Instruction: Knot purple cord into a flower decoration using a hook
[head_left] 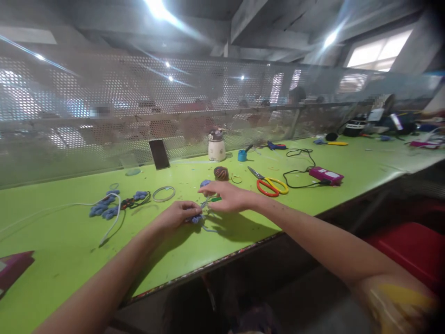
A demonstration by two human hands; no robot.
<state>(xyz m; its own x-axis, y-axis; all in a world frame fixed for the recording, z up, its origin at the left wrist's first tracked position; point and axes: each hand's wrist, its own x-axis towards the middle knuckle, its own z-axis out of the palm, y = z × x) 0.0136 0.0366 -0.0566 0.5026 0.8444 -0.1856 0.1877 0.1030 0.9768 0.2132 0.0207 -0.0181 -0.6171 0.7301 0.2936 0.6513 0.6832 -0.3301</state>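
My left hand [181, 214] is low over the table, thumb and fingers pinched on a small blue yarn piece [195, 219]. A loose strand of yarn trails from it to the right. My right hand [228, 195] hovers just to the right, index finger and thumb apart. In the gap between them shows a green handle-like piece [216, 199], partly hidden; whether the hand touches it I cannot tell. Past the right fingertips lies a blue yarn bundle [205, 184], partly covered by them. A brown striped ball [221, 173] rests behind the right hand.
Scissors [269, 183] with red and yellow handles lie to the right, before a magenta box [326, 176] with a black cable. On the left are blue yarn pieces [104, 207], a white cord [118, 218] and a ring coil [163, 194]. A bottle [216, 147] and phone [159, 154] stand behind.
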